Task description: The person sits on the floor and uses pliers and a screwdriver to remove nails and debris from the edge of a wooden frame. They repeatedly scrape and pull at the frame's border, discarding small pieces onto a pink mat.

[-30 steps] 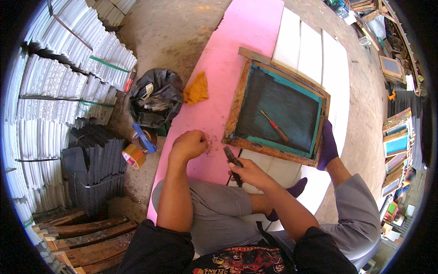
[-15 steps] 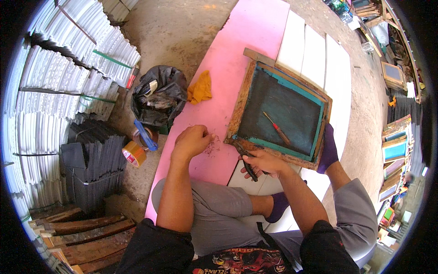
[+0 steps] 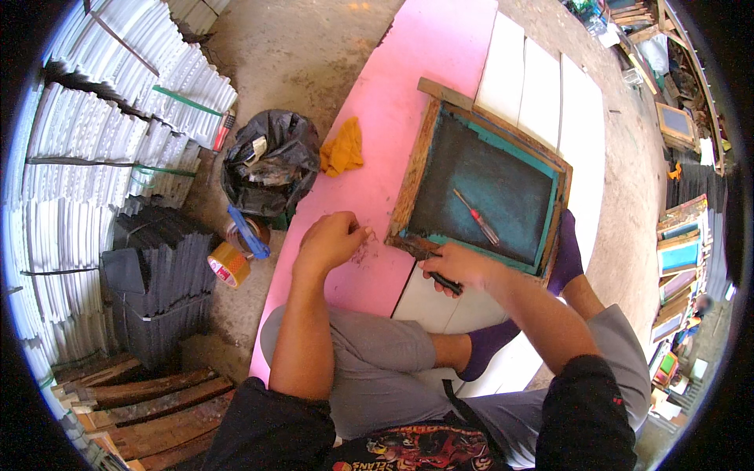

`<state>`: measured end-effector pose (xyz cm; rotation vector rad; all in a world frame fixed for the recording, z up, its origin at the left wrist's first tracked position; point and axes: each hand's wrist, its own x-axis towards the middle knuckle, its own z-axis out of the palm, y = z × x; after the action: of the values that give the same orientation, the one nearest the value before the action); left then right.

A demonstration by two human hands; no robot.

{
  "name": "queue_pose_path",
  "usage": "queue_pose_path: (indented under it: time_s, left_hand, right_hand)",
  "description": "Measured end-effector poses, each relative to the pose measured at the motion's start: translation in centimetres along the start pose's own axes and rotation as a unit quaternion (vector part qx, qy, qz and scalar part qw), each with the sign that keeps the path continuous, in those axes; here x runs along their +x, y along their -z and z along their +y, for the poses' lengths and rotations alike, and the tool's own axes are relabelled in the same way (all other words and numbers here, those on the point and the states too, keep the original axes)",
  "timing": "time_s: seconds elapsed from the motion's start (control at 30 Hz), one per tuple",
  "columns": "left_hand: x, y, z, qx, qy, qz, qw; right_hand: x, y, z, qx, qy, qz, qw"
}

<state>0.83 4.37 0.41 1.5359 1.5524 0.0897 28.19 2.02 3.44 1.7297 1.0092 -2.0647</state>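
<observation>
"What's that on the big pink sheet (image 3: pixel 377 141) and the white panels (image 3: pixel 542 86)?"

"A wooden frame (image 3: pixel 414 174), right of the picture's centre, lying flat across both. Rough, stained rails, and a taut-looking dark mesh (image 3: pixel 440 180) bordered in teal."

"And the crumpled, glossy black bag (image 3: pixel 271 198) at left of centre?"

"Just beside the sheet. Watch the hands instead. The right hand (image 3: pixel 462 265) is wrapped round dark pliers (image 3: pixel 446 283), their head at the frame's near-left corner; whether it bites anything, I can't tell. I'd keep it low on the rail, squeeze firmly, and lever away from the mesh so nothing tears."

"The left hand (image 3: pixel 331 238)?"

"Curled above the pink, mid-picture; I can't tell if it pinches anything. It could steady that rail."

"I'd shift the slim, red-handled screwdriver (image 3: pixel 477 216) off the mesh."

"And mind those thin, dark scraps (image 3: pixel 361 256) by the left fingertips."
</observation>
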Motion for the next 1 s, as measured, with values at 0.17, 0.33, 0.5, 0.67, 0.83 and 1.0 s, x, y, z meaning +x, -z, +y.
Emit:
queue_pose_path:
  time_s: [0.17, 0.33, 0.5, 0.67, 0.83, 1.0]
  left_hand:
    - [-0.2, 0.2, 0.5, 0.006, -0.011, 0.003, 1.0]
    - [-0.5, 0.1, 1.3, 0.014, -0.028, 0.0, 0.999]
    - [-0.4, -0.1, 1.4, 0.022, -0.028, -0.004, 0.999]
    - [-0.7, 0.2, 2.3, 0.014, -0.014, -0.022, 1.0]
    - [-0.3, -1.0, 1.4, 0.045, -0.062, 0.008, 0.997]
    - [-0.9, -0.7, 1.6, 0.004, -0.051, -0.01, 0.999]
  right_hand:
    - [0.8, -4.8, 2.4, -0.167, 0.165, 0.232, 0.944]
    - [3.6, -7.3, 5.2, -0.202, 0.195, 0.359, 0.89]
    - [3.1, -8.9, 3.9, -0.167, 0.089, 0.349, 0.918]
    - [4.4, -10.5, 4.6, -0.175, 0.06, 0.39, 0.902]
    - [5.4, -11.1, 5.6, -0.26, 0.098, 0.426, 0.861]
    - [4.1, -10.4, 5.9, -0.258, 0.14, 0.388, 0.874]
